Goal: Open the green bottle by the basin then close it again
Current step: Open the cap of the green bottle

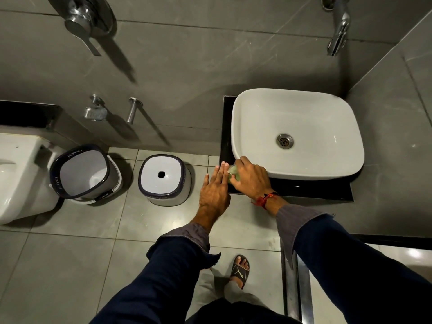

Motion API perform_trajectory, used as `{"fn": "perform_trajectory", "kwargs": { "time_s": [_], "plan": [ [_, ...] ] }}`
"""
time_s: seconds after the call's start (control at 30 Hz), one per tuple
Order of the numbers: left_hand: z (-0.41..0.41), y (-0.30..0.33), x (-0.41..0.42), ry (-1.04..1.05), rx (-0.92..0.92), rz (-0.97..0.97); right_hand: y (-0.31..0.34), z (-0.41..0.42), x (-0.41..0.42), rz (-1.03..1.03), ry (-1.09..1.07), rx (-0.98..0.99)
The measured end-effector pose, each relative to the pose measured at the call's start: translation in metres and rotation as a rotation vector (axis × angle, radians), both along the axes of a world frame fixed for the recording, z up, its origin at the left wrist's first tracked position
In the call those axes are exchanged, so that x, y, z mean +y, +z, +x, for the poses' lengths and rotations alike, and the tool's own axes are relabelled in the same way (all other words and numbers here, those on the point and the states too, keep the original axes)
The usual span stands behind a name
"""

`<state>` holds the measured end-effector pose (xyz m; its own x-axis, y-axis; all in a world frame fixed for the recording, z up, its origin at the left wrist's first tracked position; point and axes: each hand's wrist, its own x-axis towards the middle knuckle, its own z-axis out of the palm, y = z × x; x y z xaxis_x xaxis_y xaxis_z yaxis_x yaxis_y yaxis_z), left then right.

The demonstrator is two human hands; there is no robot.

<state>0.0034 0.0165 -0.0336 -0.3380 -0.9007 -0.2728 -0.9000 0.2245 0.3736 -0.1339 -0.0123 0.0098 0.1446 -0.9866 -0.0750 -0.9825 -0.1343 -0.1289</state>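
Observation:
A small green bottle point(232, 173) stands on the black counter point(304, 189) at the front left corner of the white basin point(297, 134). My right hand point(249, 177) covers the bottle from above, with its fingers wrapped around the top. Only a pale green sliver shows between my hands, and the cap is hidden. My left hand point(215, 188) lies flat against the bottle's left side with straight fingers that touch it and do not curl around it.
A chrome tap point(339, 33) juts from the wall above the basin. On the tiled floor to the left stand a white stool point(163, 178), an open bucket point(84, 174) and a toilet point(16, 174). My sandalled foot point(240, 270) is below.

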Motion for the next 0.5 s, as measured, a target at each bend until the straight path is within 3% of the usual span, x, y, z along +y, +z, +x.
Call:
{"fn": "perform_trajectory", "kwargs": {
  "time_s": [0.23,0.5],
  "plan": [
    [-0.003,0.001,0.005,0.012,-0.011,-0.001,0.007,0.005,-0.010,0.052,-0.035,0.121],
    [-0.005,-0.001,0.005,0.013,-0.043,0.021,0.004,0.006,0.000,0.046,-0.082,-0.011]
  ]
}}
